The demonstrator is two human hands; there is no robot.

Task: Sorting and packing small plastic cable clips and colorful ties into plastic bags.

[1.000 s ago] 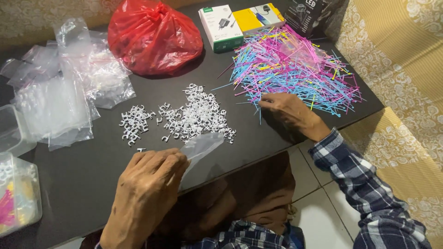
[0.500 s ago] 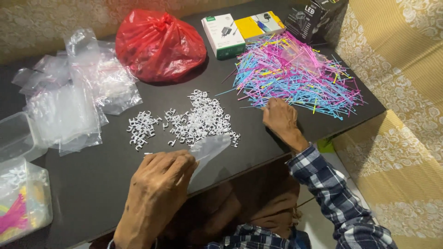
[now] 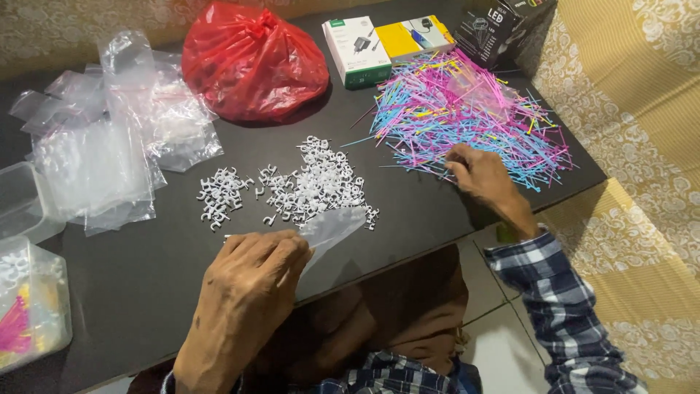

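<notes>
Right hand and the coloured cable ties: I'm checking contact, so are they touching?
Touching. In the head view the right hand rests on the near edge of the coloured cable ties, its fingers overlapping several strands.

Red plastic bag [image 3: 251, 62], three product boxes [image 3: 415, 36], heap of clear bags [image 3: 109, 146], lidded plastic tubs [image 3: 29, 306].

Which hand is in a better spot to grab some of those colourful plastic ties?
The right hand, probably. Its fingers rest on the near edge of the pile of colourful ties. The left hand is over by the white clips and already holds a small clear bag.
</notes>
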